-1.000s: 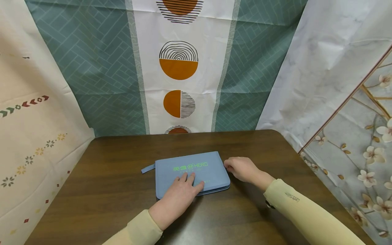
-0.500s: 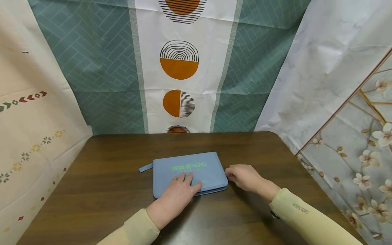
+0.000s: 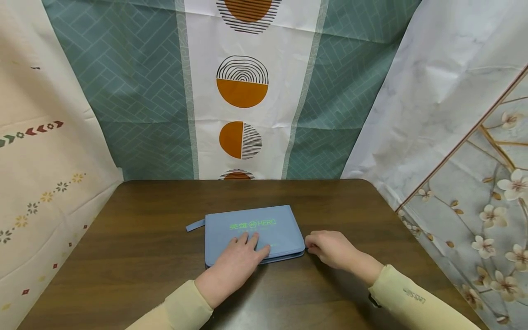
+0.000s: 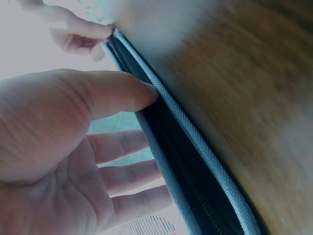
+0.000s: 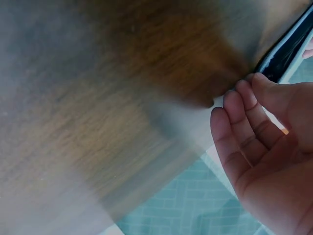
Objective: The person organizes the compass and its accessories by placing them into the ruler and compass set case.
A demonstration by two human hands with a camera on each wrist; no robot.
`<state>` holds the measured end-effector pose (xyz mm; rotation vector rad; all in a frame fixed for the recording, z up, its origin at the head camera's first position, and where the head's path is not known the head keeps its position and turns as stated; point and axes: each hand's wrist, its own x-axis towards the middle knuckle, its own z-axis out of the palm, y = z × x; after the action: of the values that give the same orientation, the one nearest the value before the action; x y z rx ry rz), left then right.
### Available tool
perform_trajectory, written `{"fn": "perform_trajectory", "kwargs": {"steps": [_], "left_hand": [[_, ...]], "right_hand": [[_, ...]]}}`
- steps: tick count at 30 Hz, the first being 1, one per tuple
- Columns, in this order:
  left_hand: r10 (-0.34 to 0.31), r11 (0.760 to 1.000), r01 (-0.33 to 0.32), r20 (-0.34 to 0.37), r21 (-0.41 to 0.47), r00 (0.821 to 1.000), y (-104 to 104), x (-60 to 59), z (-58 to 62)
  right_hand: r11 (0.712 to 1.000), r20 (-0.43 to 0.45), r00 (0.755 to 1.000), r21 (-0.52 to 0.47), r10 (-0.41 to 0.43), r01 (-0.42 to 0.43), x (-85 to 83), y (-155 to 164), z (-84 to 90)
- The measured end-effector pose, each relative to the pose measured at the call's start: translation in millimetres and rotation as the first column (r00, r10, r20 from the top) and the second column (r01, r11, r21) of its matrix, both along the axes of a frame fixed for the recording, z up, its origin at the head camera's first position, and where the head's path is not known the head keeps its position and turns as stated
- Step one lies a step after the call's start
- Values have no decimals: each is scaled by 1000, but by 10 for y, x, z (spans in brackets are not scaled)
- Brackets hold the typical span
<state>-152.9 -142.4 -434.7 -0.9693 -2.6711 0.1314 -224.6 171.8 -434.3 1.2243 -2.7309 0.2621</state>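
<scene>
A blue zip case [image 3: 255, 224] with green "HERO" lettering lies flat on the table, its strap [image 3: 195, 225] sticking out at the far left. My left hand [image 3: 234, 261] rests on the cover, fingers straight and spread. In the left wrist view its thumb [image 4: 122, 90] touches the dark gap along the front side, where zipper teeth [image 4: 195, 188] show between the blue edges. My right hand [image 3: 330, 247] is at the case's near right corner, thumb and forefinger pinching at the zipper end. The zipper pull itself is hidden by the fingers.
The brown wooden table [image 3: 156, 201] extends around the case. A green and white patterned curtain [image 3: 140, 114] hangs behind it, with a cream cloth [image 3: 49, 183] on the left and a flowered cloth [image 3: 466, 206] on the right.
My right hand has slid towards me along the case's right side to the near corner. The left hand stays on the cover. The head view has shifted slightly.
</scene>
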Motion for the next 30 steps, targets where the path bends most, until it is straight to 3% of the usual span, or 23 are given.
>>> {"fn": "perform_trajectory", "kwargs": {"steps": [10,15,19,23,30], "left_hand": [[-5,1000,5,3,-18,1000,-22,8,19],[-10,999,11,20,-45,1000,-52,-13,6],[-66,998,66,96,8,993,-152,-6,34],[-137,988,120,181,100,974,-341,26,104],[-40,998,21,359,58,932,-639,113,248]], "right_hand": [[1000,1,1000,-18,9,-9,97,-27,-50],[999,-45,999,-43,-13,11,146,-72,-80],[997,-61,996,-49,-69,66,179,-108,-128],[988,-29,989,-50,-145,144,197,-147,-140],[960,-11,961,-43,-276,275,164,-202,-97]]}}
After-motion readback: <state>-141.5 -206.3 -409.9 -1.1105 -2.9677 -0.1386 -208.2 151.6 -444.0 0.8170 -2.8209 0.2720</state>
